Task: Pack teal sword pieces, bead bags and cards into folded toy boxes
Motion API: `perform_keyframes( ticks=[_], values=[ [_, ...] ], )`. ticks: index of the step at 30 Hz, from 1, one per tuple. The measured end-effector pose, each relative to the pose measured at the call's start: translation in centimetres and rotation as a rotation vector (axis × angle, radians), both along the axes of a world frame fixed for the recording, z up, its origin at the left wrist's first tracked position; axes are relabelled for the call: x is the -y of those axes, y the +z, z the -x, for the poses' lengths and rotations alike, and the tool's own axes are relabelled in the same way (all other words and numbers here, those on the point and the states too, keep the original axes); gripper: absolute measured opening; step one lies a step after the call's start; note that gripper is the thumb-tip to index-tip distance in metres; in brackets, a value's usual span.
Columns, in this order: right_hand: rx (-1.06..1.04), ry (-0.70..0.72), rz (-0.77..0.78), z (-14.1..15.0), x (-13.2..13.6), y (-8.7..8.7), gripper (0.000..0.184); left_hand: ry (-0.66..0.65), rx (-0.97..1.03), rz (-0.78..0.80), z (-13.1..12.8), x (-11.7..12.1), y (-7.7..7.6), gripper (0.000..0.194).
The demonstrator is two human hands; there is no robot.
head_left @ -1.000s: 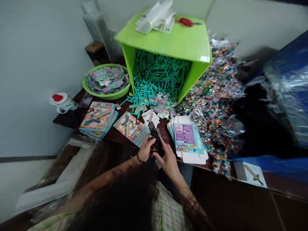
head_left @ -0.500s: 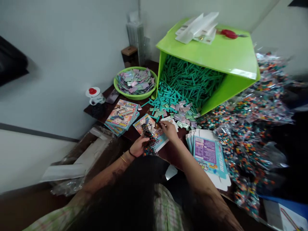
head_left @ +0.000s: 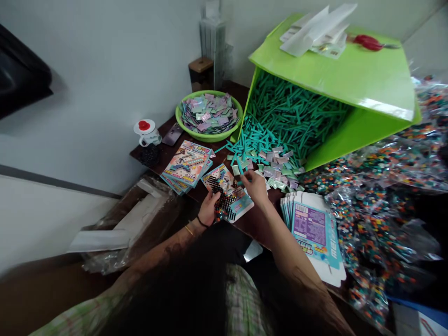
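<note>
My left hand (head_left: 209, 208) is closed on a black plastic grid (head_left: 227, 201), with small coloured beads (head_left: 220, 215) showing at its lower end. Beneath the grid lies a printed box (head_left: 243, 205), flat on the table and partly covered. My right hand (head_left: 256, 186) is closed at the edge of the loose pile, its thumb and fingertips pinching a teal stick (head_left: 240, 165). Small pink and green sachets (head_left: 280, 168) lie just beyond that hand. More teal sticks (head_left: 257, 137) spill towards it from a green bin (head_left: 378, 135) tipped on its side.
A green basin (head_left: 210, 137) of sachets stands at the back. Stacked printed boxes (head_left: 187, 161) lie left, near a phone (head_left: 172, 134) and a lidded mug (head_left: 150, 137). Flattened cartons (head_left: 311, 228) and bags of coloured beads (head_left: 371, 233) fill the right. Red-handled scissors (head_left: 369, 43) rest on the bin.
My right hand has moved from the white paper by the box to the sticks and sachets, and now pinches a teal stick. The left hand keeps the grid. The view has shifted slightly.
</note>
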State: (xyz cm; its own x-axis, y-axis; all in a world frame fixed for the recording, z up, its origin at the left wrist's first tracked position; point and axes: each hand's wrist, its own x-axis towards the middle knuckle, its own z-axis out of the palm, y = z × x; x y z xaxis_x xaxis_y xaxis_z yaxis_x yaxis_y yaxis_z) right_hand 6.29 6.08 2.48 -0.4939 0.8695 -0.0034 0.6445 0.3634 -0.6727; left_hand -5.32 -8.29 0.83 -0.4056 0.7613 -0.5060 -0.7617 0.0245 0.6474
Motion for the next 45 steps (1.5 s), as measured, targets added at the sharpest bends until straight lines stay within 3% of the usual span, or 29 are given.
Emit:
perform_keyframes(
  ticks=[3, 6, 10, 13, 15, 17, 19, 21, 23, 26, 29, 31, 33, 36, 38, 42, 45],
  values=[
    [-0.094, 0.075, 0.056, -1.7, 5.5, 0.2, 0.026, 0.037, -0.108, -0.005, -0.7, -0.5, -0.2, 0.055],
    [-0.202, 0.047, 0.04, -2.7, 9.6, 0.2, 0.023, -0.012, -0.256, -0.015, -1.3, -0.9, -0.3, 0.05],
    [-0.305, -0.058, -0.051, -3.8, 11.3, 0.2, 0.022, -0.067, -0.348, -0.073, -1.9, -1.1, 0.3, 0.043],
    [-0.532, -0.249, -0.072, -4.1, 11.9, -0.3, 0.027, -0.093, -0.307, -0.074, -2.7, -1.2, 0.9, 0.041],
    [-0.749, -0.382, 0.12, -3.8, 12.6, -0.8, 0.043, -0.106, -0.274, -0.076, -3.6, -1.2, 0.9, 0.041],
    [-0.92, -0.437, 0.449, -3.5, 13.3, -1.2, 0.051, -0.093, -0.325, -0.076, -4.5, -1.1, 0.7, 0.045],
    [-1.02, -0.441, 0.718, -3.5, 13.7, -1.4, 0.05, -0.098, -0.481, -0.058, -5.1, -0.9, 0.4, 0.047],
    [-1.063, -0.463, 0.807, -4.5, 13.5, -1.2, 0.049, -0.204, -0.682, -0.063, -5.2, -0.5, -0.1, 0.047],
    [-1.057, -0.527, 0.79, -6.4, 12.7, -0.8, 0.051, -0.42, -0.92, -0.139, -4.7, 0.1, -0.5, 0.055],
    [-1.015, -0.695, 0.72, -10.7, 11.2, -0.3, 0.061, -0.766, -1.463, -0.268, -3.2, 1.4, -1.4, 0.079],
    [-0.932, -0.832, 0.61, -14.6, 10.4, 0.1, 0.067, -0.906, -1.94, -0.168, -1.4, 2.1, -2.0, 0.07],
    [-0.87, -0.847, 0.543, -16.3, 10.5, 0.6, 0.066, -0.864, -2.034, -0.12, -0.4, 1.7, -1.7, 0.058],
    [-0.862, -0.817, 0.531, -17.1, 10.9, 1.2, 0.063, -0.707, -1.989, -0.179, 0.5, 0.7, -0.6, 0.048],
    [-0.981, -0.74, 0.615, -16.5, 11.2, 2.2, 0.06, -0.362, -1.766, -0.267, 1.2, -1.3, 2.1, 0.037],
    [-1.078, -0.658, 0.673, -15.1, 11.0, 2.5, 0.057, -0.222, -1.6, -0.288, 1.2, -2.3, 3.7, 0.039],
    [-1.046, -0.518, 0.761, -11.6, 9.4, 2.3, 0.062, -0.179, -1.395, -0.288, 0.5, -2.7, 5.1, 0.051],
    [-0.878, -0.501, 0.632, -10.6, 8.5, 2.7, 0.065, -0.169, -1.363, -0.265, 0.1, -2.2, 4.9, 0.056]
  ],
)
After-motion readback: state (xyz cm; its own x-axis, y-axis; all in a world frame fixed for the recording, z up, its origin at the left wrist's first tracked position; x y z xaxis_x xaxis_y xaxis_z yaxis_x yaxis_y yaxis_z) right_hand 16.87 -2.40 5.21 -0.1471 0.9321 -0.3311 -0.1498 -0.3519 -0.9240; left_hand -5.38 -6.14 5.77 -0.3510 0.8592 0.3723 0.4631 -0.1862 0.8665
